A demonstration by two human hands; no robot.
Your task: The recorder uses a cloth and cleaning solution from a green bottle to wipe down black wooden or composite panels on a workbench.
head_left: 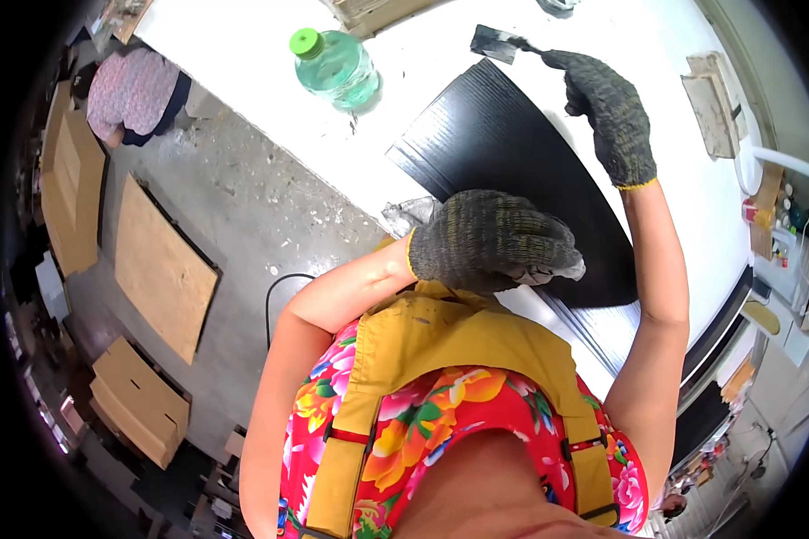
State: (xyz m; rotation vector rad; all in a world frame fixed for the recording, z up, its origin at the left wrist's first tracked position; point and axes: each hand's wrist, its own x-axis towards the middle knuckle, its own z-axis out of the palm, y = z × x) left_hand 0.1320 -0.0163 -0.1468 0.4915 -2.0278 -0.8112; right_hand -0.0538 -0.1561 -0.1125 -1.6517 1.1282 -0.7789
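Note:
My right hand, in a dark knit glove with a yellow cuff, reaches over the far part of the white table. Its fingers close on the thin handle of a small scraper, whose flat blade is smeared black. A glossy black curved panel with fine grooves at its far left end lies between my hands. My left hand, gloved the same way, is curled over the panel's near left edge. Something pale and greyish shows at its fingertips, perhaps crumpled material or the worn glove itself.
A clear bottle with a green cap stands on the white table. Crumpled clear plastic lies beside my left wrist. A stained block sits at the right. Floor-side, there are brown boards and a bent-over person.

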